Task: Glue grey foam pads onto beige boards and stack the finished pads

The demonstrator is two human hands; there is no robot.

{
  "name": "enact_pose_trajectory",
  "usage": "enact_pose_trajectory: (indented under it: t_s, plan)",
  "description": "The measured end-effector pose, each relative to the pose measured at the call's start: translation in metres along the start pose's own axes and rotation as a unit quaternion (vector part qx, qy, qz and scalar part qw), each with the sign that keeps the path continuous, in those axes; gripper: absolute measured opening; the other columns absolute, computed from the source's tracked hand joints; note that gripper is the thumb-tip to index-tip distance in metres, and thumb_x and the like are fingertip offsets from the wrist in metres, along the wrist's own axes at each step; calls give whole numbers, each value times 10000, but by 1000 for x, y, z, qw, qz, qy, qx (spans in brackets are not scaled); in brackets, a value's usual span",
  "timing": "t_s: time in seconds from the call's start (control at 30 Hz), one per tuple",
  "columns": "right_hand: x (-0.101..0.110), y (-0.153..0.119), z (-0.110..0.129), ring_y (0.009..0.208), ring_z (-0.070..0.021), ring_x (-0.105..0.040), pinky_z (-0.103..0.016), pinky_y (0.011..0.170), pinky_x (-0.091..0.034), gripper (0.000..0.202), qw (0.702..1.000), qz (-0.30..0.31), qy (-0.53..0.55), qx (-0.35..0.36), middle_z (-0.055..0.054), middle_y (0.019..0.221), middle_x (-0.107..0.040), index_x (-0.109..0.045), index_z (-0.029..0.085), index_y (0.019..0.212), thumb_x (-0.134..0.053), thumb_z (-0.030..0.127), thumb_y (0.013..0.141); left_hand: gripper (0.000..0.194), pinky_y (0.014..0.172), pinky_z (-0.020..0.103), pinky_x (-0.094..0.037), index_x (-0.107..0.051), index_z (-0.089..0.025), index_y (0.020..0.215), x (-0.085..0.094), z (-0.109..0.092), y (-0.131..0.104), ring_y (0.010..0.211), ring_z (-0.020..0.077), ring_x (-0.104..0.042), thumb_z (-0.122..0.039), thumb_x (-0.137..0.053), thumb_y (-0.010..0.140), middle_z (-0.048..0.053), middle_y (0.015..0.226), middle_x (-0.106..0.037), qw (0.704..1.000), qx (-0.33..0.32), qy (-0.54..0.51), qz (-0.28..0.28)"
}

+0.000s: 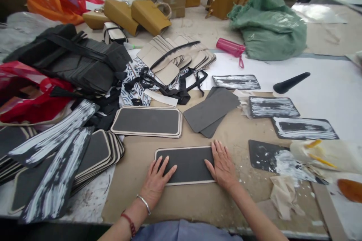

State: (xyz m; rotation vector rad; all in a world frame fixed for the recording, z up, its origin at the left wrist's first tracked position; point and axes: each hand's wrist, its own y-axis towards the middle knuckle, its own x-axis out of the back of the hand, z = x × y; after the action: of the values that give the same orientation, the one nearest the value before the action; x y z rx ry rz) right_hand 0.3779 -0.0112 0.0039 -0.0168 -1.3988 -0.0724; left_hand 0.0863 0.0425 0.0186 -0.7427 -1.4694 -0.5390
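Note:
A dark grey rectangular panel with a pale border (188,165) lies flat on brown paper in front of me. My left hand (157,177) rests on its left end, fingers spread. On its right end lies my right hand (222,163), flat with the thumb apart. Behind the panel sits a small stack of matching bordered panels (147,121). Two plain dark grey pieces (210,109) overlap to the right of that stack. Several dark pieces smeared with white glue (274,107) are spread out at the right.
Glue-streaked strips (58,173) lie over stacked panels at the left. A black tapered tool (291,83), a pink pouch (230,47) and a green plastic bag (268,26) are farther back. Crumpled cloth (285,196) lies at the right. Mustard-coloured bags (151,15) stand behind.

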Motion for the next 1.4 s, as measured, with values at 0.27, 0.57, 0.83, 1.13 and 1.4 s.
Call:
enact_pose_trajectory:
  t_s: [0.27,0.57,0.83,1.13,1.4]
  plan:
    - [-5,0,1,1316,-274,-182,-480,1045,-203,630,999,-33,15,11,-175,1410,-274,-168,77,1387,-333,421,885,703,996,459,-324,-318,-437,1301,-2,-1,1,1265,258,-336,14,-404,768,37,1379,-395,999,13,-44,0]
    - [8,-23,-20,921,-280,-516,-397,809,-400,362,990,-13,-38,-133,-169,934,-591,-566,77,1042,-342,309,880,494,964,350,-406,-471,-117,1240,1,4,-1,1080,201,-509,-57,-328,771,142,1154,-539,877,335,-318,-133]
    - [21,-16,-8,922,-266,-524,-345,787,-390,302,976,55,-23,-207,-134,877,-597,-591,97,1019,-397,261,855,330,874,353,-433,-631,-97,969,9,1,13,888,215,-561,-93,-410,724,120,885,-585,820,436,-363,-80]
    - [27,-21,5,902,-278,-539,-364,768,-402,309,972,-1,36,-232,-170,944,-576,-564,102,1018,-380,261,827,230,763,333,-461,-580,-164,884,6,0,4,758,190,-574,-209,-460,693,66,818,-595,752,427,-466,-187]
    - [27,-12,-23,662,-207,-576,-306,602,-450,319,906,34,332,-259,-39,664,-598,-537,192,696,-414,484,724,261,644,274,-470,-583,-155,855,7,10,10,636,169,-608,-237,-572,607,2,618,-638,537,434,-713,-122]
